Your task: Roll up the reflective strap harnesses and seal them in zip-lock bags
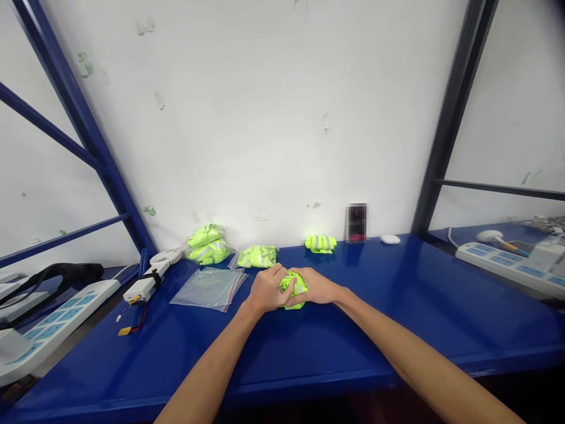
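Both my hands are around a bundled neon-yellow cloth point(296, 299) with grey reflective strips, low over the middle of the blue table point(353, 335). My left hand point(269, 288) grips its left side with bent fingers. On its right side, my right hand point(318, 287) is wrapped round it, the thumb across the front. Parts of the cloth are hidden by my fingers. Behind my hands lies a folded neon-yellow bundle point(321, 244), and a bagged one point(257, 257) is to the left of that. More bagged neon-yellow bundles point(207, 244) are piled further left.
Clear plastic bags point(207, 288) lie left of my hands. Beyond them are a white fan point(166, 257) and a white device with wires point(143, 287). A dark phone-like object point(357, 223) leans on the wall beside a white case point(390, 239). Power strips point(57, 324) flank the table.
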A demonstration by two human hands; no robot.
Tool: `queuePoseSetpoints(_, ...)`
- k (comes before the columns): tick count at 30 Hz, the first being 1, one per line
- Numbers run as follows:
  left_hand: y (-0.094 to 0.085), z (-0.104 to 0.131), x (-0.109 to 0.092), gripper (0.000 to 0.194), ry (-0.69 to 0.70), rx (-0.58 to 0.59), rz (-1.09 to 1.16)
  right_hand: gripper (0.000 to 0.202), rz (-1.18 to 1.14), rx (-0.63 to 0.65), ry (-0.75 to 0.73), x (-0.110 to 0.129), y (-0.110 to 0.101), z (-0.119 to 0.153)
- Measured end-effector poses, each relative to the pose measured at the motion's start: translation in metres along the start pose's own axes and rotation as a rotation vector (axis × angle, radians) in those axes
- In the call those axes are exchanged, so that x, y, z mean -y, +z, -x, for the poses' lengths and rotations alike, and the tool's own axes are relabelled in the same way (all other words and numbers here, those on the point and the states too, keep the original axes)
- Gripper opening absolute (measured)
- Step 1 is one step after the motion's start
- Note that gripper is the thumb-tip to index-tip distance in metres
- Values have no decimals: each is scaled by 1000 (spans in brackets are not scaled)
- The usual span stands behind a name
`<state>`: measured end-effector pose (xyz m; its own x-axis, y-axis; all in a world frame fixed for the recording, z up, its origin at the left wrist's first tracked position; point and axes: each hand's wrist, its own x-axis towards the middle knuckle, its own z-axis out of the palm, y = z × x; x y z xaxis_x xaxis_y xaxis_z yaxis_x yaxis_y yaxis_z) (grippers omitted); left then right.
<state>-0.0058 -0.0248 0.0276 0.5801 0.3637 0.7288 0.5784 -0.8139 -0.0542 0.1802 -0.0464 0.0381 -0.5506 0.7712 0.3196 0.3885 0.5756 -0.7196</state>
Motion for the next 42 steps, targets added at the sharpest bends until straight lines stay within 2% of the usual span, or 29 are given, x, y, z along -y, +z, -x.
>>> queuePoseSetpoints(4,-10,-4,-11,22,150,-23,-21,30,-315,156,93,-2,-3,0)
queuePoseSetpoints(9,-16,-3,-18,25,209,-18,-26,24,-744,281,322,-5,2,3)
queuePoseSetpoints(11,-16,-3,-19,24,240,-19,-36,25,-879,366,376,-3,3,5)
queuePoseSetpoints(15,-16,-4,-18,24,295,-26,-29,32,-1024,623,413,1,2,6)
queuePoseSetpoints(17,-15,-3,-16,24,279,-30,3,32,-1032,656,413,0,2,6)
queuePoseSetpoints(19,-13,-3,-12,24,237,-42,34,31,-988,574,378,-2,3,3)
queuePoseSetpoints(23,-8,-3,-6,18,40,-126,109,44,-701,130,174,-4,7,-9)
queuePoseSetpoints(25,-8,-3,-2,20,-57,-154,162,53,-528,-27,46,-5,7,-13)
queuePoseSetpoints(28,-13,-2,9,24,-185,-169,179,62,-250,-133,-65,-10,3,-12)
queuePoseSetpoints(31,-22,2,21,24,-382,-157,59,65,127,-219,-47,-21,-4,-2)
queuePoseSetpoints(33,-31,8,28,25,-503,-93,-95,67,297,-255,-2,-29,-8,3)
queuePoseSetpoints(35,-41,17,33,30,-609,-7,-274,67,372,-271,13,-33,-10,6)
queuePoseSetpoints(37,-51,29,38,38,-721,139,-405,64,413,-257,5,-33,-10,6)
queuePoseSetpoints(40,-63,46,48,41,-873,497,-370,59,476,-198,4,-27,-6,4)
queuePoseSetpoints(42,-66,51,55,35,-829,633,-212,59,492,-165,11,-22,-2,1)
